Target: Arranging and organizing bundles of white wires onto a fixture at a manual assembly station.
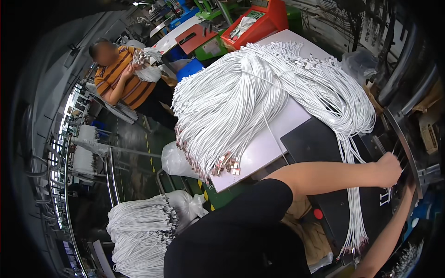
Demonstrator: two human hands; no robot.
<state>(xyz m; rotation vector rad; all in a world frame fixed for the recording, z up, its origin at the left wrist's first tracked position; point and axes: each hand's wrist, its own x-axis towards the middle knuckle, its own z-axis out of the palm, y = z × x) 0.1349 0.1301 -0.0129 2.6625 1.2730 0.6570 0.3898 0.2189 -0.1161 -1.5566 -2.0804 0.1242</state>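
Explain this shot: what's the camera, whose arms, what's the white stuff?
It is one fisheye camera worn on a person's head, looking down, so straight edges bend. No robot: the two bare arms are the wearer's. A big pile of white cables with metal connector ends lies on a pale board; a thinner strand crosses a black machine surface. The left hand and right hand reach the machine's edge at right; what they grip is unclear. Another person sits beyond, handling cables.

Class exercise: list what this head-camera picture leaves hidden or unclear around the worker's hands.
- Left hand: fingers curl over thin white cables; grip hidden.
- Right hand: fingers lost in the dark machine rim, head view.
- Cable ends: too small to make out.
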